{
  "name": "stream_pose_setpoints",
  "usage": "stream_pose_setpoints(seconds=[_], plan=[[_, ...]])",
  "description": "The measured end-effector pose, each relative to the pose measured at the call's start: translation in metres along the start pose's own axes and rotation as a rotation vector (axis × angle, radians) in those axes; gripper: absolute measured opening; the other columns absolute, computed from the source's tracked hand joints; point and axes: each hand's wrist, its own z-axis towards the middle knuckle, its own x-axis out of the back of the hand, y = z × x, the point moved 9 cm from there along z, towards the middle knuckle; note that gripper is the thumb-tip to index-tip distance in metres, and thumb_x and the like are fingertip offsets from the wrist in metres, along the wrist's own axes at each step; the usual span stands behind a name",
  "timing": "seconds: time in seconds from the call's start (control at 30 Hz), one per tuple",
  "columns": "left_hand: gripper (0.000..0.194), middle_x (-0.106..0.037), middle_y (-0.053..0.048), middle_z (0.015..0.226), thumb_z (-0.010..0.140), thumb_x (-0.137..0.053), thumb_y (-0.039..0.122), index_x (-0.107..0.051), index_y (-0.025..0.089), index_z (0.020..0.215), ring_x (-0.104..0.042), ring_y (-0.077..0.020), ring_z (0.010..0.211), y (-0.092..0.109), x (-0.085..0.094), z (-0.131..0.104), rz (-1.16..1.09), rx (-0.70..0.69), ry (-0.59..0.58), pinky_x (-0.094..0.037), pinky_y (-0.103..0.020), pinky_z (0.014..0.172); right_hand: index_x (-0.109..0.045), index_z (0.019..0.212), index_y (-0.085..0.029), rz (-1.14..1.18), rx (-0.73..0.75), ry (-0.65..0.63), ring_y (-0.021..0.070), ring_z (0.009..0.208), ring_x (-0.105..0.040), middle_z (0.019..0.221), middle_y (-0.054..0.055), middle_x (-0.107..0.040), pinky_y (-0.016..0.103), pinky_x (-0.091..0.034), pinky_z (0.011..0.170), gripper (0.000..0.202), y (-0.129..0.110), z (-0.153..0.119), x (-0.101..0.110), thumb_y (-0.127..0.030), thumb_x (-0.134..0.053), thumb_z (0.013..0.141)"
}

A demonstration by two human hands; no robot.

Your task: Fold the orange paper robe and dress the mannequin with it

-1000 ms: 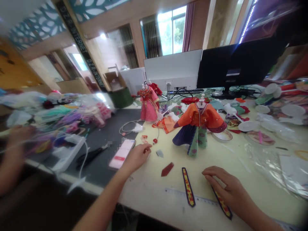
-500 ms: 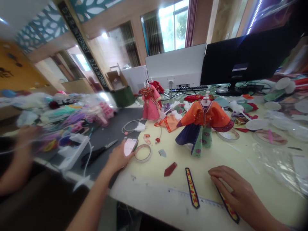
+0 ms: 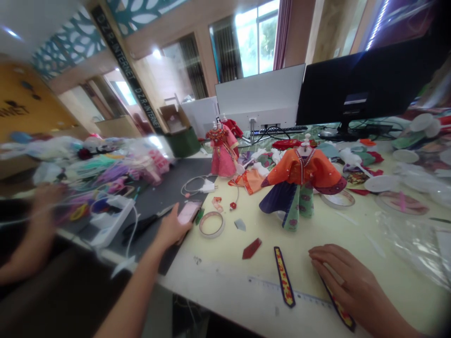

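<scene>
My left hand (image 3: 172, 229) grips a phone (image 3: 188, 212) by its sides, low over the dark mat's right edge. Right beside the phone are a small green piece (image 3: 199, 216) and a roll of tape (image 3: 212, 224). My right hand (image 3: 347, 277) lies with its fingers stretched out over a yellow-and-red patterned strip (image 3: 341, 314) with a dark border, partly covering it. A matching strip (image 3: 283, 277) lies to its left, across a clear ruler (image 3: 260, 283). Farther back stands a small orange doll robe (image 3: 305, 171) on a stand, with a blue and green skirt.
A dark red fabric piece (image 3: 252, 249) and a grey scrap (image 3: 240, 225) lie mid-table. Black scissors (image 3: 141, 227) and a white power strip (image 3: 112, 220) are at left, near another person's blurred arm (image 3: 42, 225). Pink doll dresses (image 3: 222, 157) and monitors (image 3: 359, 84) stand behind.
My left hand has drawn the phone slightly left, away from the tape roll, and the green piece shows more. My right hand stays on the strip. The view has shifted a little.
</scene>
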Motion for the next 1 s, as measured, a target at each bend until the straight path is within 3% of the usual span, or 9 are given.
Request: stream_pose_setpoints(seconds=[0.3,0.73,1.0], plan=[[0.081,-0.048,-0.020,0.127,0.066,-0.053,0.037,-0.023,0.007,0.135,-0.044,-0.0341,0.117,-0.007,0.001,0.006,0.035,-0.020,0.037,-0.039,-0.038,0.088,-0.059,0.093,-0.020,-0.058,0.070,-0.006,0.0204,0.086,-0.060,0.091,0.005,-0.064,0.040,-0.046,0.085,0.017,-0.006,0.001,-0.002,-0.026,-0.045,0.086],[0.080,-0.050,-0.018,0.125,0.068,-0.052,0.039,-0.022,0.009,0.136,-0.049,-0.0340,0.110,0.001,-0.001,-0.003,0.066,-0.025,0.049,-0.040,-0.038,0.085,-0.058,0.094,-0.020,-0.072,0.058,-0.071,0.0205,0.089,-0.058,0.095,0.006,-0.062,0.042,-0.042,0.090,0.018,-0.001,-0.003,-0.012,-0.027,-0.043,0.088],[0.063,-0.051,-0.015,0.123,0.071,-0.051,0.037,-0.037,0.014,0.129,-0.046,-0.0314,0.113,0.010,0.004,-0.007,0.098,-0.083,0.088,-0.038,-0.039,0.089,-0.059,0.094,-0.020,-0.090,0.060,-0.086,0.0200,0.088,-0.059,0.095,0.005,-0.062,0.041,-0.041,0.091,0.018,-0.001,-0.003,-0.014,-0.026,-0.043,0.087]])
